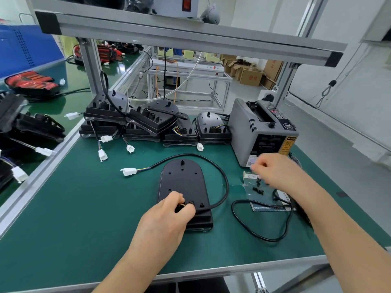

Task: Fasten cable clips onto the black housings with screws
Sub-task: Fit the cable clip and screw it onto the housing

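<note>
A black housing (183,182) lies flat in the middle of the green mat, rounded end away from me. Its black cable (222,176) loops round the right side and ends in a white connector (129,171) on the left. My left hand (167,216) rests on the housing's near end, thumb and fingers curled round a small part where the wires come out. My right hand (273,172) hovers over a clear bag with small black screws (258,187), fingers curled down; what they pinch is hidden.
Several stacked housings (148,123) with white plugs stand at the back of the mat. A grey tape dispenser (262,130) sits at the back right. A second black cable (260,225) loops on the right. More housings (25,127) lie on the left bench.
</note>
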`<state>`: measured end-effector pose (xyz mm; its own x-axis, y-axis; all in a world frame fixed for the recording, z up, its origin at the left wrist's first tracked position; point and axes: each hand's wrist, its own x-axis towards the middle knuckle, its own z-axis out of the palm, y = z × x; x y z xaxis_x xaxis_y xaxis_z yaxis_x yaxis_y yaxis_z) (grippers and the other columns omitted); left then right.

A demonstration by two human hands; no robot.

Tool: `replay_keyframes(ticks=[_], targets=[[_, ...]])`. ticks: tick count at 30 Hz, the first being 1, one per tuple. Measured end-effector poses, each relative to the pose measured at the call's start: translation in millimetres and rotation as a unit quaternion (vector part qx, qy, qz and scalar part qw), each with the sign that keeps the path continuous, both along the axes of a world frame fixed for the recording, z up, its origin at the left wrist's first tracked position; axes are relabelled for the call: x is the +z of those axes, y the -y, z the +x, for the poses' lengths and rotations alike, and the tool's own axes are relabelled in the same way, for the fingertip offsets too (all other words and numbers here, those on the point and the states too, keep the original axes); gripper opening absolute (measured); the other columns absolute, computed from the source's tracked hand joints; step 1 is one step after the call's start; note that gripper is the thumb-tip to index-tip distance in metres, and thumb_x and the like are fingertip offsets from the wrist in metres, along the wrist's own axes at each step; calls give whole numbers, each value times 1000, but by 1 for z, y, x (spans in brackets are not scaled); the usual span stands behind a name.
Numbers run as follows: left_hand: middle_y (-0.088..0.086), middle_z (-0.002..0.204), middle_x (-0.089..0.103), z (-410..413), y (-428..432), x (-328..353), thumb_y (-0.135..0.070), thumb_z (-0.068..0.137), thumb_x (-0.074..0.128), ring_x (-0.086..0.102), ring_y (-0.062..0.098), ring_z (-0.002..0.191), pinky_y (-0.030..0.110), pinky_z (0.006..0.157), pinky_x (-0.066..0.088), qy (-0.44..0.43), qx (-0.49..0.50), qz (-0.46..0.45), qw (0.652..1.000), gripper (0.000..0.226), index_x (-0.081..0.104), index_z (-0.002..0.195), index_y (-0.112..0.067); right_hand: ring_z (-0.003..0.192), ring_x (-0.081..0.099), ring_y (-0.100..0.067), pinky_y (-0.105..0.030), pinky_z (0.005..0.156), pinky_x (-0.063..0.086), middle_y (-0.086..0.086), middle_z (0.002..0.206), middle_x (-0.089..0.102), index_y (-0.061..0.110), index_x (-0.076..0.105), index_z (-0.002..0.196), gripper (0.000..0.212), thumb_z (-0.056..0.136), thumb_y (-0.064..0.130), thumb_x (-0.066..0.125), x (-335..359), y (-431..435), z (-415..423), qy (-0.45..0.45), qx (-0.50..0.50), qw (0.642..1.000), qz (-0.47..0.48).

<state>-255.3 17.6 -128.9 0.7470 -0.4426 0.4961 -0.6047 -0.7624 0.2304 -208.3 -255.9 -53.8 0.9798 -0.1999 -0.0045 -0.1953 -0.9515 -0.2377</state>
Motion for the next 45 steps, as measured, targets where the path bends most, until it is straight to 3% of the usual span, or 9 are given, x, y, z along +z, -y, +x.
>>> replay_keyframes(ticks=[2,4,7,11,15,25,30,34,45], targets=[[8,77,59,0,0,1,13,51,80,58,25,51,29,33,44,2,3,2,1000,34,63,69,-10,67,56,-17,-30,58,45,-2,77,59,13,50,81,23,93,33,47,-5,32,-3,28,-91,987,-132],[7,77,58,0,0,2,13,51,80,58,24,50,28,33,43,4,0,5,1000,34,62,68,-10,79,58,-24,-33,68,48,-4,89,59,13,49,94,31,89,44,53,-9,59,-2,-16,-183,970,-160],[6,76,58,0,0,2,13,49,79,59,23,52,26,32,42,6,-3,9,1000,35,60,67,-11,96,60,-30,-40,87,51,-11,109,62,6,52,116,60,85,57,58,-17,84,5,-117,-252,952,-129],[6,75,56,0,-1,0,12,48,80,61,23,55,27,31,41,6,-4,15,1000,35,61,67,-10,109,53,-28,-33,90,44,-12,137,49,8,43,138,61,94,49,50,-21,90,16,-179,-244,952,-42],[5,74,55,2,-1,0,11,48,79,58,22,51,28,30,40,15,-3,14,1000,35,60,66,-11,95,61,-35,-42,83,52,-20,111,57,6,48,119,40,92,33,60,-26,101,25,-174,-279,932,151],[5,75,57,1,-1,0,10,48,81,61,21,55,26,30,41,9,-4,20,1000,36,60,66,-12,60,57,-29,-37,62,52,-18,79,56,4,47,101,31,79,20,63,-32,135,2,-59,-335,843,416],[5,76,57,1,-1,-1,9,49,81,62,22,56,27,31,42,4,-6,18,1000,35,60,67,-12,64,53,-24,-39,58,50,-10,81,53,9,47,103,34,84,31,64,-8,136,-27,98,-326,723,601],[5,76,57,1,0,-1,9,50,81,63,21,57,27,32,43,1,-6,14,1000,35,60,68,-13,48,61,-12,-25,46,55,-1,76,57,14,56,91,22,86,34,63,17,113,-44,244,-247,661,666],[4,76,56,1,-1,-3,10,48,80,62,21,57,28,32,44,-3,-9,3,1000,38,59,70,-13,52,54,-10,-21,52,50,4,63,56,18,49,97,31,80,36,68,55,-18,-31,328,4,562,760]])
